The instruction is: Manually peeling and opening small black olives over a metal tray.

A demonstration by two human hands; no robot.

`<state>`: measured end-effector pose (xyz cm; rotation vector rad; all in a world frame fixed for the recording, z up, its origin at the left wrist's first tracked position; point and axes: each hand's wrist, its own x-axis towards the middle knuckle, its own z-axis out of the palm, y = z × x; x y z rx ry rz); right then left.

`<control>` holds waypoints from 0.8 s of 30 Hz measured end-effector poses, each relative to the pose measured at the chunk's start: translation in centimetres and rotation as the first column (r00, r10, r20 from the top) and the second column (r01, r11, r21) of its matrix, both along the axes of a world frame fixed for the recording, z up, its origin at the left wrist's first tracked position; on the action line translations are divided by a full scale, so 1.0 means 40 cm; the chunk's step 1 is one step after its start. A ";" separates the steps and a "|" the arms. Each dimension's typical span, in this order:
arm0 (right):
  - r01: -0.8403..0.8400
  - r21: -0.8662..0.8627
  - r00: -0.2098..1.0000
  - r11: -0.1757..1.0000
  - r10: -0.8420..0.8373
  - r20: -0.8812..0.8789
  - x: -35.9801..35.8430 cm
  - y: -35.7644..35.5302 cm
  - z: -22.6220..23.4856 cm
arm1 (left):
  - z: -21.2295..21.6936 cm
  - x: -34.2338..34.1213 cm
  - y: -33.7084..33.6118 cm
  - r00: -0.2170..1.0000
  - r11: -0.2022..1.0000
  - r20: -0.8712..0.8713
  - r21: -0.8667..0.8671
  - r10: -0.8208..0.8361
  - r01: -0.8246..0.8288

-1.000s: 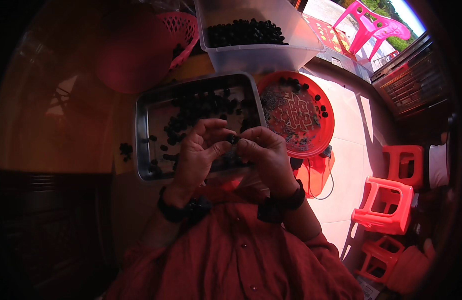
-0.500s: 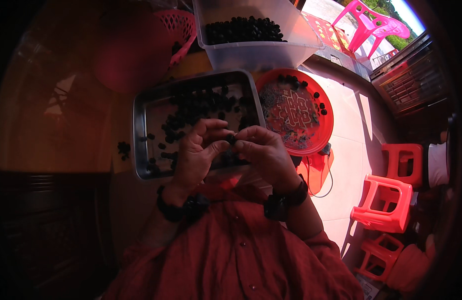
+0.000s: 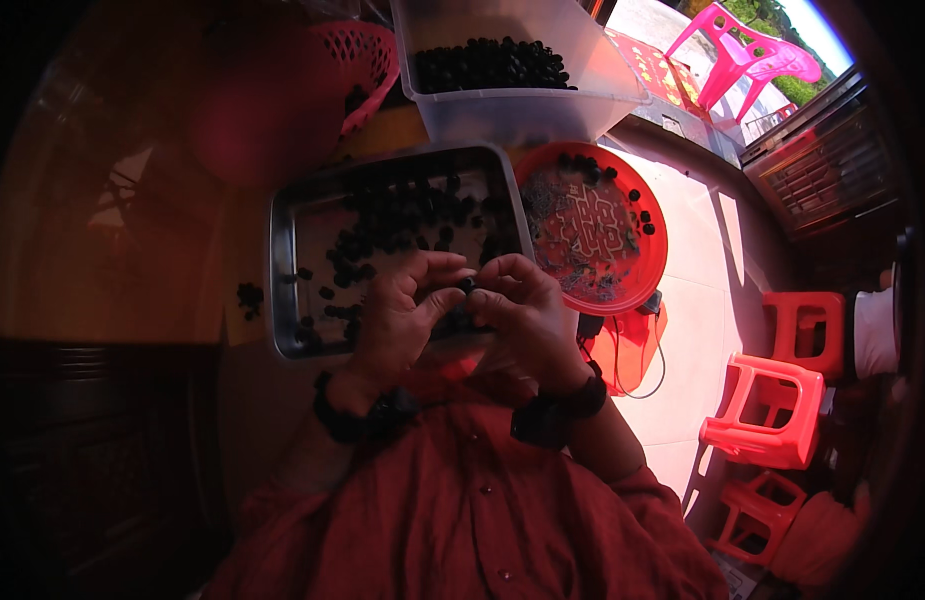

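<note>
Against half a second ago, the fingers of the left hand have come down and curled in closer, and the small dark piece sits slightly lower over the metal tray. The left hand pinches that piece between thumb and fingertips, and the right hand grips its other side, both above the tray's near edge. The dark pieces inside the tray lie as they did.

Left of the tray runs a glossy brown counter, with a few loose pieces just beside the tray's wall. Pale floor tiles, partly sunlit, spread to its right, with red plastic stools farther off; a pink chair stands outdoors, well beyond it.

The tray is shiny and rectangular with rounded corners. Touching or nearly touching its right side is a round red plate with a raised pattern, thin stem-like bits and dark pieces. Beyond the tray, a translucent plastic tub holds a dense dark heap; left of that tub is a perforated pink basket.
</note>
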<state>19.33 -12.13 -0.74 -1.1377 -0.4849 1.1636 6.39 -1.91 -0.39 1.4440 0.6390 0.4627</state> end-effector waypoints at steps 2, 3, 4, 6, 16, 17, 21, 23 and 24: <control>0.017 0.008 0.999 1.000 -0.017 0.036 -0.007 0.002 0.000 | 0.003 -0.001 -0.004 0.999 1.000 0.035 -0.017 -0.012 0.012; 0.034 0.015 0.997 0.999 -0.035 0.072 -0.009 0.002 -0.001 | 0.006 -0.001 -0.007 0.997 0.999 0.070 -0.034 -0.023 0.025; 0.032 0.016 0.997 0.999 -0.033 0.072 -0.012 0.003 -0.003 | 0.007 -0.001 -0.009 0.997 0.999 0.070 -0.033 -0.021 0.023; 0.057 0.061 0.988 0.997 -0.065 0.140 -0.018 0.004 -0.008 | 0.009 0.000 -0.016 0.995 0.993 0.095 -0.118 -0.009 0.020; 0.113 0.076 0.965 0.991 -0.128 0.230 -0.031 0.002 -0.015 | -0.002 0.001 -0.021 0.996 0.996 0.084 -0.086 0.013 -0.006; 0.114 0.054 0.963 0.992 -0.123 0.241 -0.032 0.004 -0.007 | 0.002 0.002 -0.021 0.996 0.994 0.089 -0.107 0.011 -0.002; 0.101 -0.007 0.970 0.995 -0.097 0.223 -0.027 0.010 0.001 | 0.004 0.005 -0.027 0.995 0.985 0.101 -0.171 0.011 0.006; 0.086 0.017 0.975 0.996 -0.087 0.203 -0.027 0.010 -0.012 | 0.002 0.004 -0.031 0.997 0.996 0.069 -0.089 0.034 -0.028; 0.071 0.040 0.980 0.997 -0.077 0.184 -0.026 0.010 -0.015 | 0.003 0.003 -0.034 0.997 0.998 0.040 -0.007 0.060 -0.060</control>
